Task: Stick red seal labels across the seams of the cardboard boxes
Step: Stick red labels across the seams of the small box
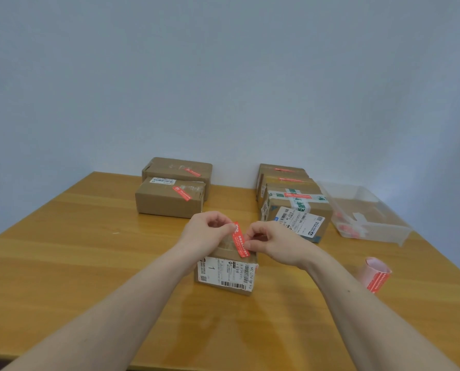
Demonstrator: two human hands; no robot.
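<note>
A small cardboard box (pixel 225 274) stood nearest on the wooden table (pixel 62 263), just ahead of the person's forearms, its near face covered by a white shipping label (pixel 227 273) with a barcode and a large "1". Over its top, both hands held a red seal label (pixel 241 240). The label was a narrow strip, bright red with small white print, its long axis running near to far and leaning slightly left at the far end. The left hand (pixel 206 231) pinched the far end between thumb and fingertip, the other fingers curled in. The right hand (pixel 273 243) pinched the strip's right edge near its middle, fingers likewise curled. The near end of the strip lay at the box's top near edge; whether it was already stuck down could not be told.

To the right, near the table's right edge, a roll of red labels (pixel 376 274) on pale backing lay apart from the box.

Farther off on the right stood a row of boxes (pixel 293 199), the nearest wrapped in green-printed tape, each with a red strip on top. A clear plastic tray (pixel 368 212) sat right of them. Far left, two stacked-looking boxes (pixel 174 191) each bore a red strip set diagonally.
</note>
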